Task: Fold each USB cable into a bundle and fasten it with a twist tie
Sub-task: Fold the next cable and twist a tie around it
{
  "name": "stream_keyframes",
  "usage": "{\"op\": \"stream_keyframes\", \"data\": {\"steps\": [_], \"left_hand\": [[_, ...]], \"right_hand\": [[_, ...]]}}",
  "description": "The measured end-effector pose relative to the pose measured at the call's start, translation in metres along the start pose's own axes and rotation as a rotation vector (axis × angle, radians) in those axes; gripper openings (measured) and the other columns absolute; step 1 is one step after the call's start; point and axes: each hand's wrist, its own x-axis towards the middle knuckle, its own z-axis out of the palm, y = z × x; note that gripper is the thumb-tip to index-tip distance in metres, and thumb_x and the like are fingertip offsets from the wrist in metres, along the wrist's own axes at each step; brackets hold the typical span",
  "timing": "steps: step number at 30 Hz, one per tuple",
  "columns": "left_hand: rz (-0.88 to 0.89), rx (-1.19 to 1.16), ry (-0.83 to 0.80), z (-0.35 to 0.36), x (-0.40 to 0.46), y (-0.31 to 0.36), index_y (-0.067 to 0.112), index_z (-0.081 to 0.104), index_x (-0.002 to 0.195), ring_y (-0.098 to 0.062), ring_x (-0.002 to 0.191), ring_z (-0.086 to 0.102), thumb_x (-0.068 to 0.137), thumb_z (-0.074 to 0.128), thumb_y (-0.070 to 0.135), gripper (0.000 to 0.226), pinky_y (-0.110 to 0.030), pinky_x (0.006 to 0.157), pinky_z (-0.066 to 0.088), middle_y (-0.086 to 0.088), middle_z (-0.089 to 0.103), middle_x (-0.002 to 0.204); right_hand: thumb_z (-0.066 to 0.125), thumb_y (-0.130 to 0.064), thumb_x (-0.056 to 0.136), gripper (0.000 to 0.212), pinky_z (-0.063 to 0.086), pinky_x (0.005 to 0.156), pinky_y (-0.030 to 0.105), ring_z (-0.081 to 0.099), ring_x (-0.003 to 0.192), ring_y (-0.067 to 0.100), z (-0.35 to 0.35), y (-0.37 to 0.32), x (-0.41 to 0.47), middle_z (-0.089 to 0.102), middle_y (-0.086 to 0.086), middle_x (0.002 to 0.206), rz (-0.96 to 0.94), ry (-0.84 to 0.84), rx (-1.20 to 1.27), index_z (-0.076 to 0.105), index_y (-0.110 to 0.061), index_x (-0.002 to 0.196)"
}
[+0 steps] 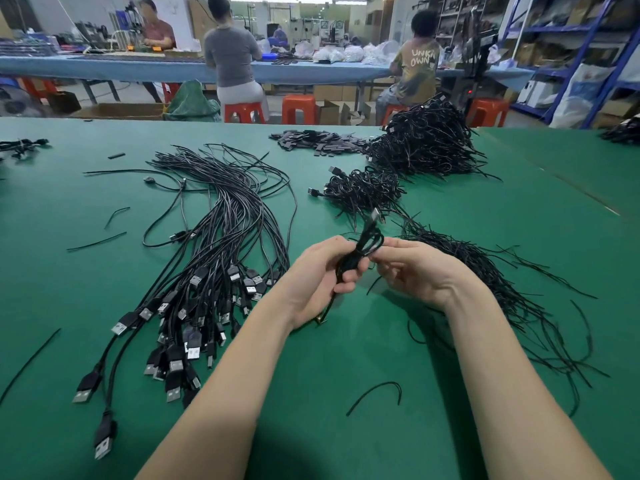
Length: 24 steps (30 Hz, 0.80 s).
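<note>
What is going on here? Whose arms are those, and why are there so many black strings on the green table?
There is no machine here. The picture comes from a camera worn on a person's head, looking down, so the arms are that person's own. The left hand holds a folded USB cable bundle in its grip, and the right hand works at its top with the fingers. On the green table, the loose cables with silver plugs lie on the left. The thin black twist ties lie on the right. The finished bundles are piled farther back. Other people sit at a blue table behind.
</note>
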Motion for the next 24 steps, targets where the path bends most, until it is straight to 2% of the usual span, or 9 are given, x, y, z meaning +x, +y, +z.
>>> {"op": "stream_keyframes", "data": {"steps": [2, 4, 6, 8, 11, 14, 19, 22, 24], "left_hand": [[-0.011, 0.077, -0.024, 0.000, -0.002, 0.003, 0.010, 0.049, 0.082, -0.013, 0.055, 0.040, 0.100, 0.046, 0.008, 0.018, -0.019, 0.046, 0.027, -0.011, 0.062, 0.072], [0.002, 0.204, -0.033, -0.001, -0.003, 0.008, 0.010, 0.047, 0.078, -0.014, 0.053, 0.041, 0.098, 0.050, 0.003, 0.022, -0.019, 0.046, 0.028, -0.016, 0.067, 0.073], [0.010, 0.444, -0.045, -0.002, -0.004, 0.015, 0.010, 0.052, 0.077, -0.015, 0.054, 0.041, 0.097, 0.057, 0.005, 0.021, -0.019, 0.048, 0.032, -0.017, 0.072, 0.077], [0.037, 0.679, -0.036, -0.002, -0.005, 0.017, 0.012, 0.058, 0.078, -0.018, 0.057, 0.040, 0.094, 0.062, 0.008, 0.017, -0.025, 0.054, 0.034, -0.011, 0.076, 0.080], [0.097, 0.887, 0.096, 0.000, -0.001, 0.012, 0.020, 0.061, 0.075, -0.013, 0.061, 0.051, 0.086, 0.066, 0.018, 0.012, -0.026, 0.064, 0.038, 0.003, 0.077, 0.079], [0.139, 0.837, 0.288, -0.001, 0.006, 0.009, 0.025, 0.059, 0.074, -0.016, 0.059, 0.050, 0.076, 0.066, 0.032, 0.009, -0.027, 0.063, 0.042, 0.006, 0.077, 0.080], [0.135, 0.544, 0.368, -0.006, 0.009, 0.012, 0.027, 0.065, 0.081, -0.019, 0.065, 0.044, 0.076, 0.073, 0.029, 0.010, -0.035, 0.066, 0.039, -0.002, 0.077, 0.078], [0.154, 0.542, 0.430, -0.004, 0.011, 0.006, 0.026, 0.072, 0.087, -0.014, 0.061, 0.051, 0.077, 0.076, 0.027, 0.011, -0.026, 0.066, 0.042, 0.007, 0.074, 0.070], [0.244, 0.684, 0.485, -0.002, 0.011, 0.002, 0.028, 0.074, 0.086, -0.002, 0.061, 0.062, 0.078, 0.077, 0.026, 0.009, -0.016, 0.064, 0.045, 0.014, 0.074, 0.071]], "right_hand": [[0.080, -0.007, 0.063, 0.052, 0.038, 0.045, 0.016, 0.049, 0.050, 0.006, -0.005, 0.001, -0.001, 0.058, 0.001, 0.068, -0.098, -0.007, -0.045, 0.054, -0.013, 0.109], [0.079, -0.003, 0.069, 0.038, 0.033, 0.046, 0.018, 0.041, 0.048, 0.009, -0.010, 0.000, -0.004, 0.054, -0.001, 0.060, -0.219, -0.057, -0.151, 0.053, -0.013, 0.094], [0.081, -0.002, 0.078, 0.035, 0.036, 0.056, 0.027, 0.046, 0.056, 0.015, -0.013, -0.005, -0.008, 0.060, -0.003, 0.057, -0.291, -0.063, -0.348, 0.050, -0.018, 0.087], [0.086, -0.010, 0.077, 0.035, 0.041, 0.073, 0.035, 0.056, 0.070, 0.018, -0.012, -0.013, -0.012, 0.069, 0.005, 0.064, -0.344, 0.010, -0.555, 0.053, -0.019, 0.084], [0.087, -0.015, 0.076, 0.035, 0.048, 0.072, 0.032, 0.058, 0.067, 0.014, -0.001, -0.020, -0.009, 0.074, 0.005, 0.069, -0.450, 0.133, -0.817, 0.053, -0.022, 0.078], [0.083, -0.011, 0.077, 0.033, 0.047, 0.057, 0.019, 0.057, 0.058, 0.009, 0.018, -0.019, -0.005, 0.072, -0.004, 0.066, -0.604, 0.252, -0.891, 0.051, -0.021, 0.074], [0.078, -0.005, 0.083, 0.036, 0.041, 0.058, 0.025, 0.049, 0.058, 0.011, 0.024, -0.016, -0.001, 0.075, 0.013, 0.080, -0.632, 0.210, -0.683, 0.046, -0.020, 0.073], [0.077, -0.004, 0.084, 0.033, 0.047, 0.065, 0.027, 0.052, 0.063, 0.013, 0.021, -0.015, 0.000, 0.069, -0.003, 0.069, -0.616, 0.171, -0.691, 0.051, -0.020, 0.073], [0.078, -0.005, 0.084, 0.025, 0.049, 0.071, 0.034, 0.055, 0.065, 0.014, 0.017, -0.015, 0.002, 0.066, -0.008, 0.066, -0.568, 0.172, -0.705, 0.060, -0.021, 0.074]]}}
